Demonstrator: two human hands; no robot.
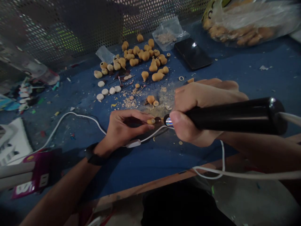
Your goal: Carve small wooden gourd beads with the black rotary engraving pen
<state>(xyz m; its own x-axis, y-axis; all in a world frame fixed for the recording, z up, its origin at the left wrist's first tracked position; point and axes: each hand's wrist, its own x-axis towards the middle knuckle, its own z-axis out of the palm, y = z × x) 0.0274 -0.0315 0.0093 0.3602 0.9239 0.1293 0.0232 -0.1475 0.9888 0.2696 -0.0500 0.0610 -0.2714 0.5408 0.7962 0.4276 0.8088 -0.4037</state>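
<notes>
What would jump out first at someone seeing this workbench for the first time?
The black corded rotary tool in the right hand stands out first, up front, its tip near a small gourd piece pinched by the left hand. Beyond them, a cluster of small dried gourds lies on the blue work surface, with pale shavings scattered nearby.
</notes>
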